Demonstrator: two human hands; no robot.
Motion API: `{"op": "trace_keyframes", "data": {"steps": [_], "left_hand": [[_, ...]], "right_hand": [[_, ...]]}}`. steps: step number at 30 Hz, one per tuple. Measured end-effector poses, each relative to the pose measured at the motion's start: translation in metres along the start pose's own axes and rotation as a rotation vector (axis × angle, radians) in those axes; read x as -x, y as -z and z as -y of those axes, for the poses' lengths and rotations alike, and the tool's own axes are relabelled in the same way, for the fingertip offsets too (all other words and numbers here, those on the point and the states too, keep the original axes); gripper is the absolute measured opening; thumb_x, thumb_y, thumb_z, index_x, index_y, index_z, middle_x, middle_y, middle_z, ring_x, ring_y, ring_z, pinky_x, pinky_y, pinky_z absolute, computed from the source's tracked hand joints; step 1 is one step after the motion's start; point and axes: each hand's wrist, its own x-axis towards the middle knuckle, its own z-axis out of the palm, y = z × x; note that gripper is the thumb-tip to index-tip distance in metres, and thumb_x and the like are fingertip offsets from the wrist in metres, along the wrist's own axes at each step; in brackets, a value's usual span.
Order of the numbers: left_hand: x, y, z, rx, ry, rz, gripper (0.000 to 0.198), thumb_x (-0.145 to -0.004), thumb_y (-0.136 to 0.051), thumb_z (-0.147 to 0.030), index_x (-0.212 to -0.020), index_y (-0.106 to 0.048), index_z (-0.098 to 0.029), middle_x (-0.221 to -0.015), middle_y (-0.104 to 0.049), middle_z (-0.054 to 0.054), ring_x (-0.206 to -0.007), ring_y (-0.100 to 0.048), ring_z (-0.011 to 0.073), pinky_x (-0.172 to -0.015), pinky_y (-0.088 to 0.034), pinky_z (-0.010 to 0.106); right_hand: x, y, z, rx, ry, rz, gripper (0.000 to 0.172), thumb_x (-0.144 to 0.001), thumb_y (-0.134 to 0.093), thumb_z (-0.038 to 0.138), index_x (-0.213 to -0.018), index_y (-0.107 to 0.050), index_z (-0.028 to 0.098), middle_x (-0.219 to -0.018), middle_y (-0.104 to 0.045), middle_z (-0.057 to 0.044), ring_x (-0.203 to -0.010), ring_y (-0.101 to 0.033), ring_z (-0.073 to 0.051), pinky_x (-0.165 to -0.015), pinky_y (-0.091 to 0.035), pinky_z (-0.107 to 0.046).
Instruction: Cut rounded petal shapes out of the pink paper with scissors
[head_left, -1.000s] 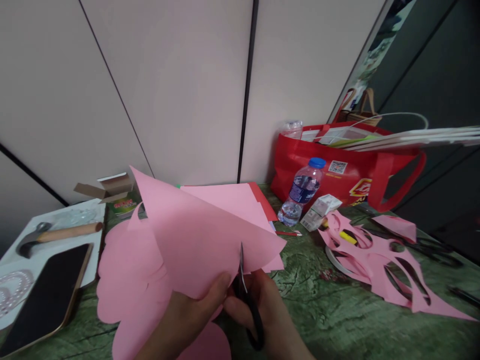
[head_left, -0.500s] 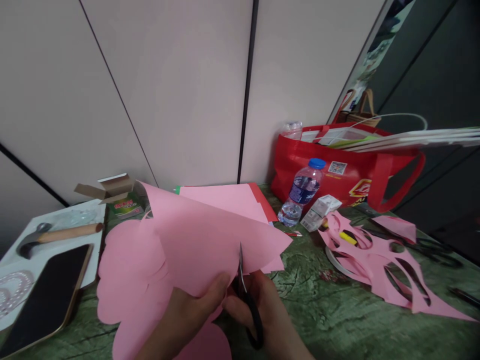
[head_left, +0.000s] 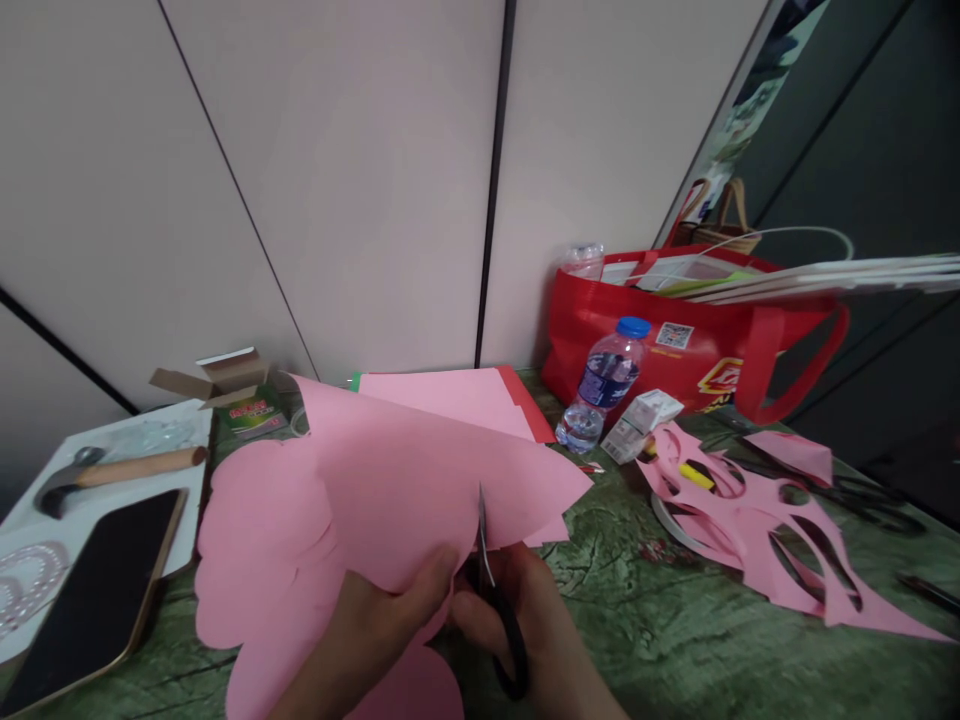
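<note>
A sheet of pink paper point(head_left: 405, 470) is held up and curved above the table. My left hand point(head_left: 397, 610) pinches its lower edge, thumb on the near face. My right hand point(head_left: 525, 610) is closed on the black handles of a pair of scissors point(head_left: 510, 640). The scissors' blades reach up to the sheet, one blade showing on its near face and the other hidden. Under my left arm lie several scalloped pink paper shapes point(head_left: 259, 540), overlapping one another. Behind the held sheet rests a stack of pink paper point(head_left: 450, 390).
At left are a phone point(head_left: 94, 600), a hammer point(head_left: 124, 468) and an opened small box point(head_left: 251, 405). To the right stand a water bottle point(head_left: 604, 385) and a red bag point(head_left: 637, 300). Pink offcuts point(head_left: 780, 540) and a second pair of scissors point(head_left: 874, 500) lie nearby.
The held sheet has shifted slightly to the right, its upper left corner a little lower. Both hands keep almost the same place and the same grip.
</note>
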Motion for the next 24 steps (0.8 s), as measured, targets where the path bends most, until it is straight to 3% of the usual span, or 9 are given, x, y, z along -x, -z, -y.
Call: {"op": "trace_keyframes", "data": {"steps": [5, 11, 17, 24], "left_hand": [[0.000, 0.001, -0.001, 0.039, 0.047, 0.016, 0.025, -0.063, -0.063, -0.034, -0.044, -0.052, -0.022, -0.037, -0.050, -0.002, -0.074, -0.064, 0.0258, -0.069, -0.052, 0.036], [0.001, 0.001, -0.005, 0.084, 0.057, 0.037, 0.019, -0.062, -0.061, -0.031, -0.049, -0.051, -0.022, -0.070, -0.071, 0.006, -0.070, -0.065, 0.0223, -0.063, -0.052, 0.033], [0.001, 0.002, -0.007, 0.041, 0.046, -0.004, 0.012, -0.060, -0.060, -0.032, -0.063, -0.056, -0.021, -0.065, -0.069, 0.001, -0.066, -0.064, 0.0198, -0.059, -0.050, 0.029], [0.001, 0.004, -0.004, 0.023, 0.029, 0.010, 0.015, -0.062, -0.060, -0.034, -0.058, -0.052, -0.022, -0.061, -0.066, 0.001, -0.061, -0.061, 0.0181, -0.055, -0.048, 0.029]], "right_hand": [[0.000, 0.002, -0.004, 0.045, -0.048, -0.030, 0.036, -0.058, -0.074, 0.030, -0.077, -0.044, 0.022, -0.051, -0.050, 0.006, -0.044, -0.044, -0.013, -0.042, -0.033, -0.023], [-0.001, 0.004, -0.010, 0.093, -0.034, -0.046, 0.032, -0.059, -0.071, 0.027, -0.078, -0.046, 0.020, -0.053, -0.050, 0.006, -0.046, -0.044, -0.011, -0.041, -0.033, -0.021], [-0.002, 0.005, -0.009, 0.159, -0.045, -0.037, 0.027, -0.061, -0.068, 0.020, -0.080, -0.048, 0.019, -0.050, -0.051, 0.007, -0.045, -0.045, -0.012, -0.043, -0.037, -0.022], [-0.001, 0.010, -0.010, 0.194, -0.057, -0.014, 0.030, -0.062, -0.069, 0.021, -0.084, -0.049, 0.017, -0.051, -0.053, 0.006, -0.043, -0.046, -0.011, -0.042, -0.039, -0.022]]}}
